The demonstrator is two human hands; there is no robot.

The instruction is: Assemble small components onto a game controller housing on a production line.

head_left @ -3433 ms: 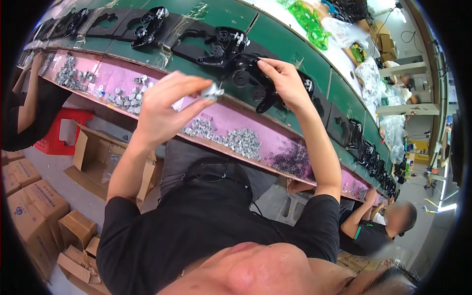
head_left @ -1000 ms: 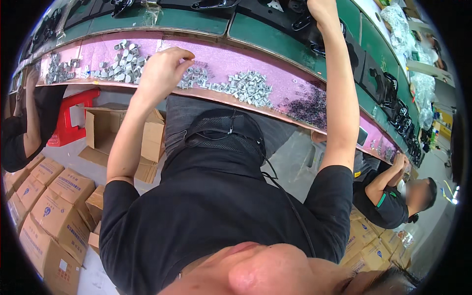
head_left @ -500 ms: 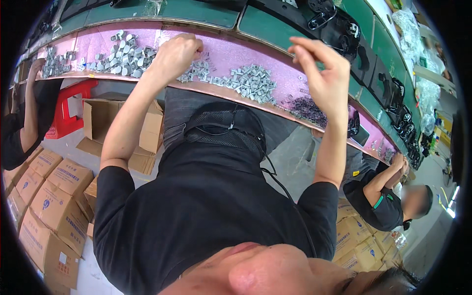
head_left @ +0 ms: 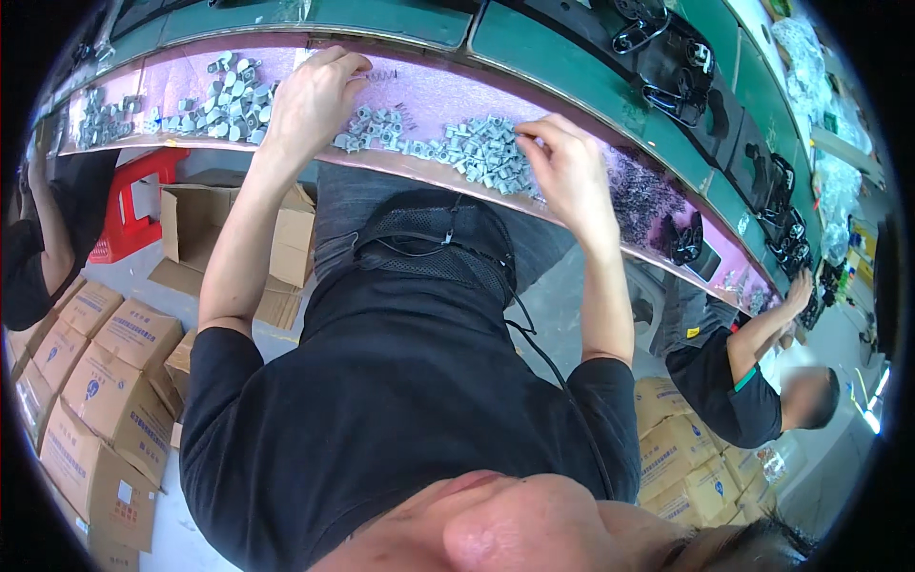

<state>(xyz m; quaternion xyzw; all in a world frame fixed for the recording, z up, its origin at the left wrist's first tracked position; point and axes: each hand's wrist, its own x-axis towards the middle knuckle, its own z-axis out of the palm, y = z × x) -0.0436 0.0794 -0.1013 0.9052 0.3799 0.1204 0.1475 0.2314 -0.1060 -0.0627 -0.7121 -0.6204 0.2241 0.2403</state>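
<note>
My left hand [head_left: 313, 103] is curled over the pink work strip [head_left: 457, 91], thumb and fingertips drawn together; whether anything is in them is hidden. Right by its fingertips lie a few small dark coil springs [head_left: 383, 75]. A small group of grey plastic pieces [head_left: 374, 127] sits just below them. My right hand [head_left: 570, 173] has its thumb and forefinger pinched at the right edge of a larger pile of small grey plastic pieces [head_left: 484, 153]; I cannot make out anything in the pinch. A heap of small dark parts [head_left: 643, 195] spreads to its right.
Larger grey caps [head_left: 233, 105] lie left of my left hand. Black moulded assemblies [head_left: 705, 105] stand on the green bench [head_left: 562, 57] beyond. An open cardboard box [head_left: 205, 224] and a red stool [head_left: 133, 210] are below at left. Co-workers sit at both sides.
My right hand has come left and down, from above the dark parts to the grey pile, its fingers closing to a pinch. My left hand has shifted slightly left and away from me.
</note>
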